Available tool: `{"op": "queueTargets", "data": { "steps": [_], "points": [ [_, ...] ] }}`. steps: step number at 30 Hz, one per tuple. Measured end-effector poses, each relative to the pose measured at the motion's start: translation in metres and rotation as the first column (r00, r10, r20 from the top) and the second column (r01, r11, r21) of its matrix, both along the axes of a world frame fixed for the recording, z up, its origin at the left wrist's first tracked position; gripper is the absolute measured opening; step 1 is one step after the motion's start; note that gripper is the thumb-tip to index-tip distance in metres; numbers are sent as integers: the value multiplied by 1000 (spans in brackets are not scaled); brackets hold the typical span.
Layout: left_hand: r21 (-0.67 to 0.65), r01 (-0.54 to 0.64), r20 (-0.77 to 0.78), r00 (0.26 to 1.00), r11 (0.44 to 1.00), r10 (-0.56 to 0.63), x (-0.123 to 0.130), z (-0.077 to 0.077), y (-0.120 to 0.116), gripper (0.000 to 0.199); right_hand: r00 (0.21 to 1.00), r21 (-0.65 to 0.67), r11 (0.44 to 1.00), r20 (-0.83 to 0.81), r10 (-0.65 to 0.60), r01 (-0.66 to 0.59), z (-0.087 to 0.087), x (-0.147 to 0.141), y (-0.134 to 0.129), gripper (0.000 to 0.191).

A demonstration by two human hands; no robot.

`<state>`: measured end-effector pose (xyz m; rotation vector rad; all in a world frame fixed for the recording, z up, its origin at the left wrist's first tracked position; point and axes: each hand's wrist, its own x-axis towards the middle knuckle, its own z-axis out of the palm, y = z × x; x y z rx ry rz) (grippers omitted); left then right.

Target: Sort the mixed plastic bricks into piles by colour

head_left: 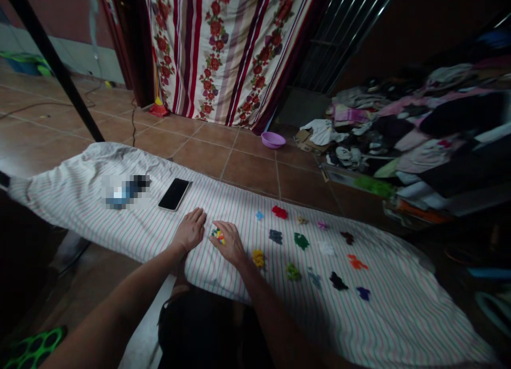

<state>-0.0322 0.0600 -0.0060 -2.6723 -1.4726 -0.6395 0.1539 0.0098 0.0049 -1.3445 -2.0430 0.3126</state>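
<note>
My left hand (190, 229) rests on the striped cloth (223, 198), palm down with fingers stretched out, holding nothing I can see. Beside it, my right hand (229, 242) curves over a small mixed pile of coloured pieces (217, 236), its thumb and fingers apart around them. The hand partly hides the pile, and the pieces are too small to name. To the right lie sorted piles, among them yellow pieces (258, 258), dark grey pieces (275, 236), red pieces (279, 212), dark green pieces (301, 240), lime green pieces (293, 271) and black pieces (338, 281).
A phone (174, 194) lies left of my hands, near a blurred-out item (126, 192). Past the cloth's far edge, a purple basin (273, 140) sits on the tiled floor before a floral curtain (223, 55). Clothes (415, 119) are heaped at right.
</note>
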Motion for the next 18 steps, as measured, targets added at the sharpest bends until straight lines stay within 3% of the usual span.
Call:
{"op": "queueTargets", "data": {
  "steps": [4, 10, 13, 18],
  "points": [
    [2, 5, -7, 1000, 1000, -5, -2, -2, 1, 44, 985, 6, 999, 167, -35, 34, 5, -11, -9, 50],
    [15, 12, 12, 1000, 1000, -12, -2, -3, 2, 43, 974, 26, 991, 179, -136, 133, 6, -25, 1, 26],
    [15, 8, 18, 1000, 1000, -9, -1, -3, 2, 43, 978, 61, 986, 132, -162, 155, 2, -24, 7, 17],
    [8, 3, 14, 1000, 1000, -3, 0, -1, 1, 42, 996, 61, 995, -47, -72, 74, -3, -10, 10, 26]
  ]
}}
